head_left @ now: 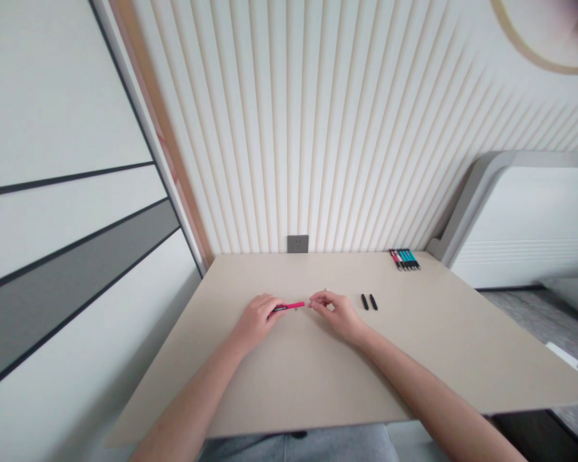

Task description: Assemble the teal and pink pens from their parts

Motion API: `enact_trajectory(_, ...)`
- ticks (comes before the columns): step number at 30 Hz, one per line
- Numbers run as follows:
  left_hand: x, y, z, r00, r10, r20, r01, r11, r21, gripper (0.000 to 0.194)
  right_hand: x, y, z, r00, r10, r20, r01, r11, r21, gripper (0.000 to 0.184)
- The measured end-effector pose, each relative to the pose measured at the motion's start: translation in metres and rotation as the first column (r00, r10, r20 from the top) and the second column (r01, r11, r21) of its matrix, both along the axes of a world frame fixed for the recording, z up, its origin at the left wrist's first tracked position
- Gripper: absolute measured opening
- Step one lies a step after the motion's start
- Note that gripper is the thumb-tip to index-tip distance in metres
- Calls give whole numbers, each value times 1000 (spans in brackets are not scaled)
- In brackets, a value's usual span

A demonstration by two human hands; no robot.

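My left hand is closed around a pink-and-black pen, whose pink end points right. Just past that end, my right hand has thumb and fingers drawn together in a pinch. Anything between those fingertips is too small to make out. A narrow gap separates them from the pen. To the right of my right hand, two short black pen parts lie side by side on the beige table.
Several pens with pink, white and teal barrels lie in a row at the table's back right corner. A grey wall socket sits just above the back edge. A white cabinet stands at the left, a bed headboard at the right.
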State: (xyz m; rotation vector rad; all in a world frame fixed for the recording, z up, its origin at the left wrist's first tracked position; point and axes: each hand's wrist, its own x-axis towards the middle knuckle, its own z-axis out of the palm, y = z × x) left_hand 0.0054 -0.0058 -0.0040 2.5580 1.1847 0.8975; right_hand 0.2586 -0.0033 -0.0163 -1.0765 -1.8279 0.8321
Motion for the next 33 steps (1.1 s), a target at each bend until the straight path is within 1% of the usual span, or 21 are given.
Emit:
enact_trajectory(2,0,0,0,1000,-16,-2,16,1000,4,15,-1,-1,1,999,8,-46,-9,999,-32,23)
enact_trajectory(4,1,-1,0,1000,-30,1,30,1000,8,14,-2,-2,3,997,32,-67,-34,999,-34,22)
enact_trajectory(7,2,-2,0,998,-55,9,54,998,14,13,-4,-4,5,997,56,-60,-57,998,-6,20)
enact_trajectory(11,3,-3,1,996,-83,27,82,996,18,13,-5,-6,3,997,63,-47,-63,998,-12,19)
enact_trajectory(18,4,-2,0,992,-94,84,89,994,55,14,-8,-6,0,996,76,-43,-76,997,-4,18)
enact_trajectory(21,5,-2,0,990,-97,104,90,993,74,13,-10,-7,1,997,50,-63,-49,999,15,16)
enact_trajectory(24,6,-2,1,989,-95,117,87,993,77,13,-12,-10,4,997,8,-74,-4,998,61,13)
enact_trajectory(27,5,-1,1,990,-64,123,52,994,95,14,-12,-11,5,997,-4,-83,12,995,98,13)
enact_trajectory(33,4,-2,3,997,-22,76,11,990,140,13,-9,-10,5,993,-39,-111,55,988,142,15)
